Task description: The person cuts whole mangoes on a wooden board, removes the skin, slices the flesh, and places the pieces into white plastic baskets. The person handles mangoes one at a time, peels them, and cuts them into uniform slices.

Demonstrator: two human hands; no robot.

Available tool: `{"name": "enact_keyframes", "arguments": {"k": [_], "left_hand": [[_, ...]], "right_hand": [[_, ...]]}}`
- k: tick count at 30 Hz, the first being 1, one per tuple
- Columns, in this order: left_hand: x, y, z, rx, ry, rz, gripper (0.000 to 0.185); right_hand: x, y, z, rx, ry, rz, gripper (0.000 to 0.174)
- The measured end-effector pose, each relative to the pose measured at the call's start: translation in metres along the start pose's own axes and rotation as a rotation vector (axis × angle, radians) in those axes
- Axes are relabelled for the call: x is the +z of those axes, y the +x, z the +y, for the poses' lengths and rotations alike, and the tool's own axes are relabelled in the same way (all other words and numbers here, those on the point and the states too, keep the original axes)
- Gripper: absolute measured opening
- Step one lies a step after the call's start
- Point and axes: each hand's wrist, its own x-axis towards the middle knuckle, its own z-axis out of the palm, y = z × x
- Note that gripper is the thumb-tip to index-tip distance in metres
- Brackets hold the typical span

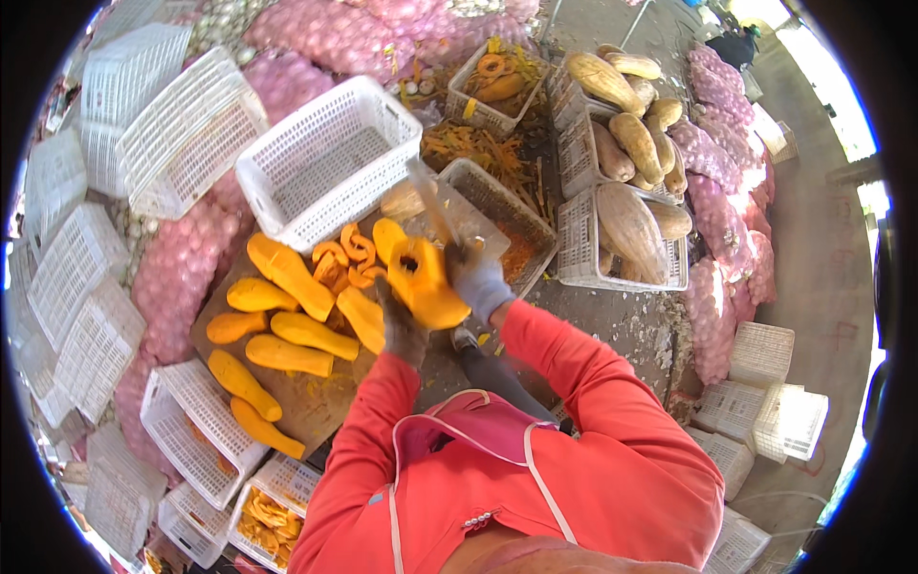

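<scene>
My left hand (405, 326), in a dark, stained glove, presses against the lower left side of a peeled orange squash (437, 290). A dark hollow shows in that squash's upper part. In my right hand (482, 283), wearing a pale grey glove, is a large knife (434, 204); its blade is blurred and points up and away, beside the squash. Several peeled squash pieces (290, 276) lie to the left on a brown board (315, 412). Curved orange squash cuts (351, 251) are heaped just beyond my left hand. An unpeeled squash (403, 199) lies past the knife.
A white plastic crate (326, 208) stands at the board's far edge. Crates (624, 276) of whole tan squash are at the right. Peelings (473, 151) lie beyond a crate of orange scraps (445, 179). A crate of cut pieces (269, 520) stands lower left, near pink net sacks (186, 258).
</scene>
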Motion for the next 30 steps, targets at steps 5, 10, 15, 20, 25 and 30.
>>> {"name": "enact_keyframes", "arguments": {"k": [5, 10, 15, 20, 25, 30], "left_hand": [[0.191, 0.217, 0.003, 0.796, 0.999, -0.145, 0.079], [0.235, 0.228, -0.013, 0.155, 0.834, -0.114, 0.082], [0.099, 0.101, -0.046, -0.683, 0.845, 0.033, 0.074], [-0.070, -0.073, -0.010, -0.727, 0.855, 0.453, 0.073], [-0.115, -0.148, 0.049, -0.544, 0.727, 0.546, 0.073], [-0.148, -0.205, 0.078, -0.243, 0.585, 0.589, 0.068]], "right_hand": [[-0.182, 0.255, -0.011, -0.090, -0.233, 0.397, 0.043], [-0.289, 0.266, 0.054, 0.002, -0.171, 0.503, 0.044], [-0.237, 0.105, 0.196, 0.306, -0.038, 0.138, 0.043], [-0.152, -0.091, 0.304, 0.682, 0.106, -0.030, 0.044], [-0.112, -0.192, 0.314, 0.957, 0.338, -0.001, 0.033], [-0.096, -0.211, 0.271, 0.945, 0.379, -0.014, 0.030]]}}
